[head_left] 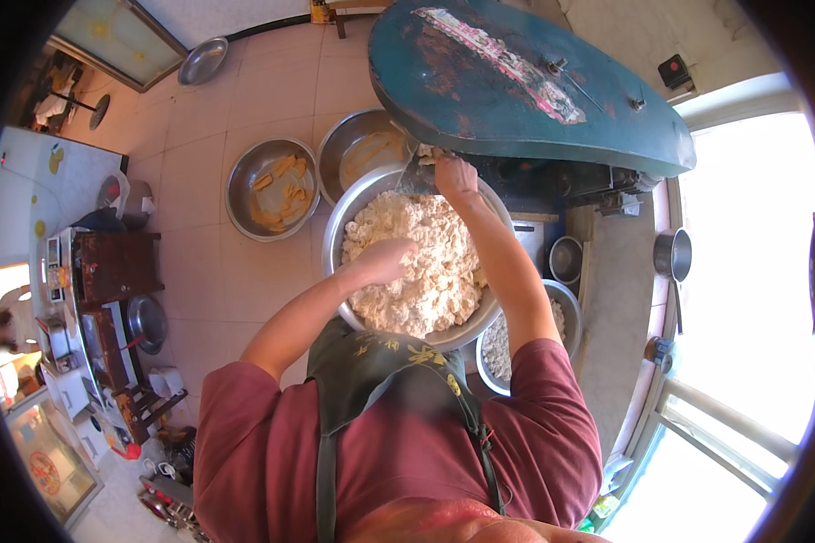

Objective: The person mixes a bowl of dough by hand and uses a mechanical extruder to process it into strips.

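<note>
A large steel bowl [335, 226] is full of crumbly, pale dough [435, 271]. My left hand [385, 261] is in the dough at the middle left, its fingertips partly hidden in it, so I cannot tell how closed they are. My right hand [456, 178] is raised at the bowl's far edge, fingers curled at a dark metal opening [415, 176] under a big green, worn machine cover [507, 100]. Some dough shows beside its fingers; what exactly they hold is unclear.
Two steel bowls [236, 191] [333, 149] with yellowish residue or pieces sit on the tiled floor ahead. Another bowl [560, 310] with pale crumbs is at my right, beside a ledge [607, 344] and a small pot [566, 260]. Cluttered shelving [109, 271] stands left.
</note>
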`<state>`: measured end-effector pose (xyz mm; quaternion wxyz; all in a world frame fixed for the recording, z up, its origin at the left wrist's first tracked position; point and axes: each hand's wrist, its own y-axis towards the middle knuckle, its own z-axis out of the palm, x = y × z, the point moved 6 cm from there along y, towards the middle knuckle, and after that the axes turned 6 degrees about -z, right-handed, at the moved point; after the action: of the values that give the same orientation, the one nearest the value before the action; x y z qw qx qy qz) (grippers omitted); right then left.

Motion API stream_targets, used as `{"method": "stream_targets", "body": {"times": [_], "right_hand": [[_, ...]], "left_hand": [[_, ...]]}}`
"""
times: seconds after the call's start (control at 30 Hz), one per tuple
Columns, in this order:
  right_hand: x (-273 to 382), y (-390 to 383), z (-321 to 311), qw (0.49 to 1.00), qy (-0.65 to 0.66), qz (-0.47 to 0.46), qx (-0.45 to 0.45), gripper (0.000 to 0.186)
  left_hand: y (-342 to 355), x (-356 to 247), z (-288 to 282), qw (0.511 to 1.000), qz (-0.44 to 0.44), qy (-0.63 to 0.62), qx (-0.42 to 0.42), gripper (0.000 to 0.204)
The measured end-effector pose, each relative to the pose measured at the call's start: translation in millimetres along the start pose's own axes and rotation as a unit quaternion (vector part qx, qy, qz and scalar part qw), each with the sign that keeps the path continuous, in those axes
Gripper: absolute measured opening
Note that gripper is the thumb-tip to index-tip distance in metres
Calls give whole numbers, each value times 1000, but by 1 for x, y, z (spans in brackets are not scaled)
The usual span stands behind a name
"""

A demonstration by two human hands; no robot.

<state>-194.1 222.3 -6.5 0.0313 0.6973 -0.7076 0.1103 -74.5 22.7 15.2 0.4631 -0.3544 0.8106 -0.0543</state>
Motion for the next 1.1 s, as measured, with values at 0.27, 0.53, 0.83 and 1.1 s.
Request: {"method": "stream_targets", "body": {"times": [0.27, 0.53, 0.83, 1.1], "right_hand": [[26, -40, -26, 999, 37, -23, -4, 39], [30, -43, -19, 992, 56, 26, -115, 51], [46, -47, -32, 989, 71, -20, -126, 49], [42, -35, -33, 987, 119, 108, -24, 44]], "left_hand": [[21, 29, -8, 974, -93, -200, -43, 39], [29, 26, -5, 965, -17, -263, -3, 68], [13, 14, -18, 961, -41, -272, -28, 70], [17, 36, -8, 954, -63, -282, -82, 67]]}}
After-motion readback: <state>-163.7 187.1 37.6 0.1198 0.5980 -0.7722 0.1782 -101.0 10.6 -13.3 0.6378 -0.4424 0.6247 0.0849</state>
